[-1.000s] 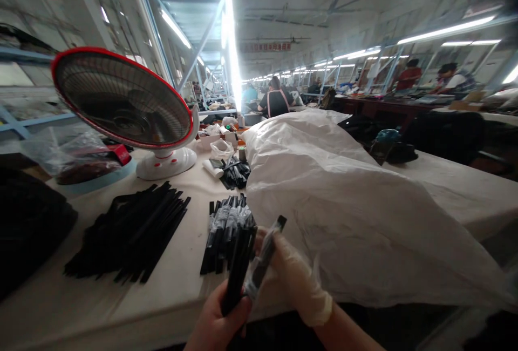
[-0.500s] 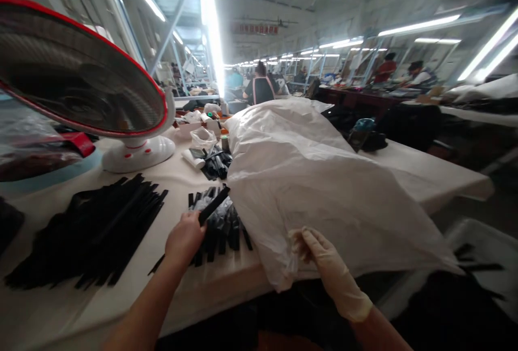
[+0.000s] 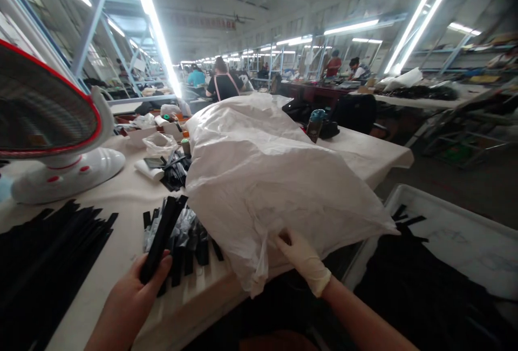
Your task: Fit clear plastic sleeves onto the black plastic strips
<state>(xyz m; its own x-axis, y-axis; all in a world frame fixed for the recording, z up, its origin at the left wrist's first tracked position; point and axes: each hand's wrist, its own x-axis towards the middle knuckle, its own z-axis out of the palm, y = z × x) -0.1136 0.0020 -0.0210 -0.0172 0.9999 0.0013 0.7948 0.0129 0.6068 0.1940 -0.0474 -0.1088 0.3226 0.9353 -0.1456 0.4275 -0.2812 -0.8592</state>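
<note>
My bare left hand (image 3: 133, 289) is closed around a small stack of black strips (image 3: 164, 237), which points up and away over the table. Beneath and beside it lie more black strips (image 3: 188, 262) with clear plastic pieces (image 3: 185, 227) on them. A large, bulging white plastic bag (image 3: 283, 178) covers the middle of the table. At its near side my right hand (image 3: 303, 264), in a thin pale glove, is closed with curled fingertips against the bag; the fold between them is partly hidden. The bag's gathered corner (image 3: 257, 275) hangs at the table's front edge.
A white fan (image 3: 68, 173) with a red rim stands at the left, above a pile of black strips (image 3: 56, 254). A white bin (image 3: 457, 232) with black material sits low on the right. A bottle (image 3: 315, 124) stands behind the bag. People work farther back.
The view has swung right, bringing more of the bin into sight. My left hand has turned and the black strips now stand more upright. My right hand stays at the bag.
</note>
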